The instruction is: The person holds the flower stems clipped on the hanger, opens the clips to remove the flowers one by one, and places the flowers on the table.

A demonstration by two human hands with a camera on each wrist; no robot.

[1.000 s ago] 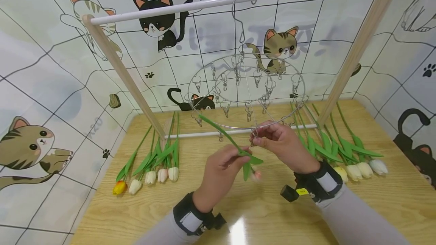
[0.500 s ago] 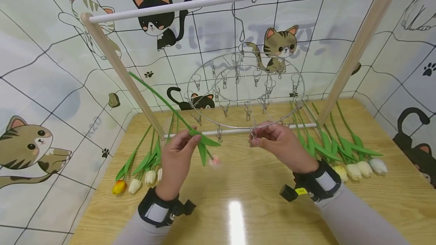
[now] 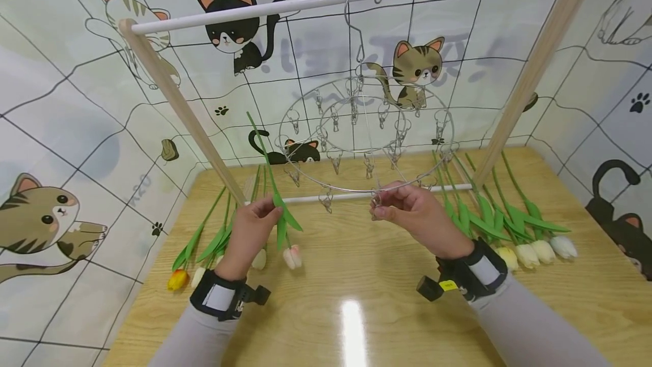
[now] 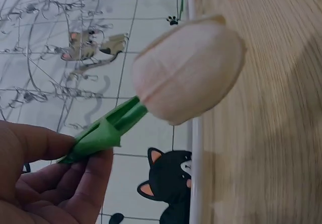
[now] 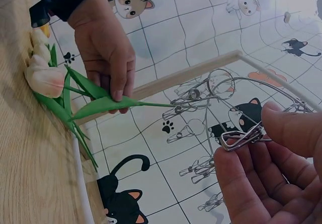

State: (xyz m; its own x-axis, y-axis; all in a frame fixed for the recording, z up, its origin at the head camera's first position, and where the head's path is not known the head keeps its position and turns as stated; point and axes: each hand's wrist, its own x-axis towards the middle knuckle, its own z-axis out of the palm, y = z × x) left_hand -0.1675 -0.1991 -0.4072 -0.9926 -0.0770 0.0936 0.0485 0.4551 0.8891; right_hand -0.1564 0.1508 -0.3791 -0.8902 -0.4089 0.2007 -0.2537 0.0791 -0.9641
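A pale pink artificial tulip [image 3: 292, 256] hangs bloom down from my left hand [image 3: 251, 231], which pinches its green leaves and stem between thumb and fingers. In the left wrist view that tulip bloom [image 4: 191, 70] fills the middle, close to the camera. My right hand [image 3: 420, 217] pinches a metal clip [image 3: 376, 204] at the near rim of the round wire hanger [image 3: 326, 186]. Up close in the right wrist view, the clip [image 5: 241, 137] lies between thumb and forefinger. The tulip's stem end points up, left of the hanger and apart from the clips.
The hanger hooks over a white rod [image 3: 300, 3] on a wooden frame [image 3: 535, 67]. Several tulips lie at left, among them an orange tulip [image 3: 178, 280]; several more, including a white-blue tulip [image 3: 564, 247], lie at right on the wooden table [image 3: 326, 299].
My left hand has moved left with the tulip, away from the right hand. The stem now stands more upright. My right hand stays at the clip.
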